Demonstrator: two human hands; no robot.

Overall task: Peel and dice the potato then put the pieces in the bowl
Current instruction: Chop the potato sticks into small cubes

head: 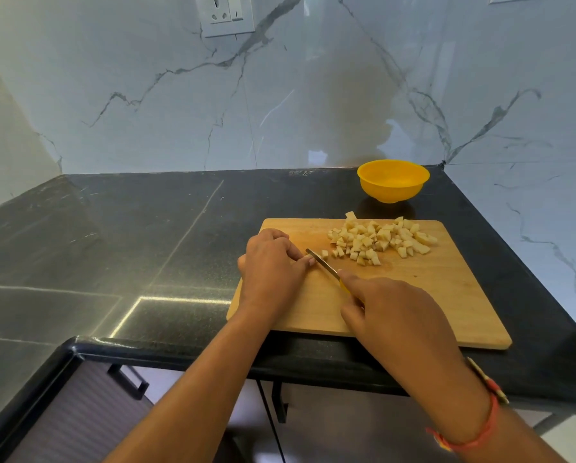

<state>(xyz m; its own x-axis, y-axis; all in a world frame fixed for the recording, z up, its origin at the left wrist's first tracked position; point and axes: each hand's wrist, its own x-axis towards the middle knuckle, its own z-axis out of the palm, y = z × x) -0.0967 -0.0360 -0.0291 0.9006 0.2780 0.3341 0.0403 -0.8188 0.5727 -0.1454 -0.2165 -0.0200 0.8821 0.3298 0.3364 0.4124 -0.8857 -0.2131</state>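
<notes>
Wall (313, 95): white marble with grey veins stands behind and to the right of the desk; a white socket plate (225, 13) sits high on it, left of centre.
Desk (146, 245): black polished stone. It carries the board and the bowl towards its right end.
Cutting board (430, 295): pale wood, lying flat with its near edge at the front edge of the desk.
Right hand (397, 315): closed round the knife's yellow handle, with the forefinger stretched forward along the top of the blade. A red thread band (473, 436) circles the wrist.
Left hand (273, 262): resting on the left part of the board, fingers curled under with the tips against the blade's left side. Whether they pin a bit of potato beneath them cannot be told.
Hands: near each other, meeting at the knife.
Bowl (393, 192): yellow and upright, on the desk just beyond the board's far edge. No pieces show inside it.
Diced potato (380, 240): a loose heap of pale cubes on the far right part of the board.
Knife (323, 264): slim blade angled away to the left, its edge down on the board.
Single cube (324, 254): 1 piece lying just right of the blade, short of the heap.
</notes>
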